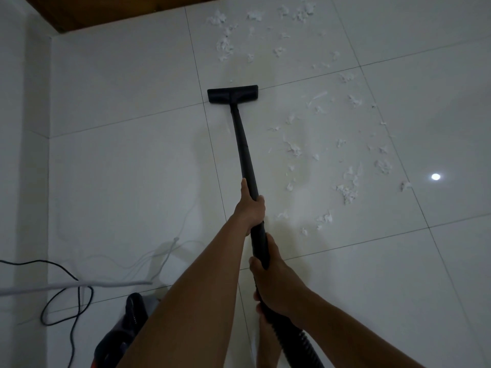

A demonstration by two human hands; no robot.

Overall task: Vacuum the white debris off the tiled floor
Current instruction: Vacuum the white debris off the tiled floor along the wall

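Head view: white shredded debris [345, 187] scattered over glossy white tiled floor [119, 168], ahead and to the right of both hands, touching neither; nearest scraps just right of left hand. Left hand [251, 208] wrapped tight round long black vacuum wand [245, 155], thumb lying up the tube. Right hand [273, 280] closer to body, clamped on wand's near end above ribbed black hose [297, 338]. Flat black floor nozzle [232, 93] down on a tile joint, near far debris patch, not touching it. Dark vacuum canister [125, 330] lower left, beside looped black cable [66, 301] and thin white cord [164, 258].
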